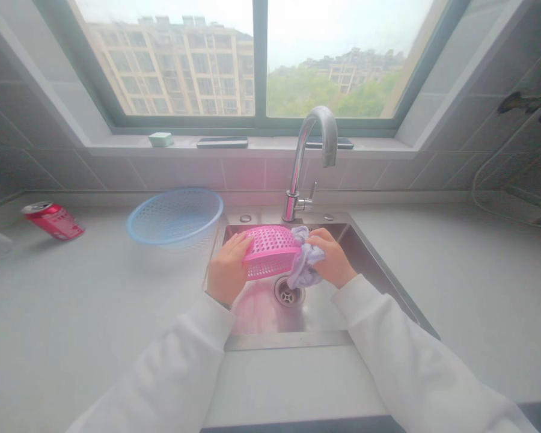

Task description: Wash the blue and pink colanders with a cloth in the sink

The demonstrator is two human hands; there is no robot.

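Observation:
My left hand (pixel 228 269) grips a pink perforated plastic basket (pixel 270 251) by its near left side, holding it tilted above a stainless steel sink (pixel 288 328). My right hand (pixel 331 258) presses a crumpled lilac cloth (pixel 303 270) against the basket's right end. Both hands are over the sink basin, a little above the round metal drain (pixel 289 292). White sleeves cover my forearms. The basket's far end is partly hidden by the cloth.
A chrome faucet (pixel 309 159) rises behind the sink. A blue perforated bowl (pixel 175 218) sits on the white counter (pixel 94 300) to the left, and a red drink can (pixel 53 221) lies on its side beyond it. A green sponge (pixel 160 139) and dark flat objects rest on the windowsill.

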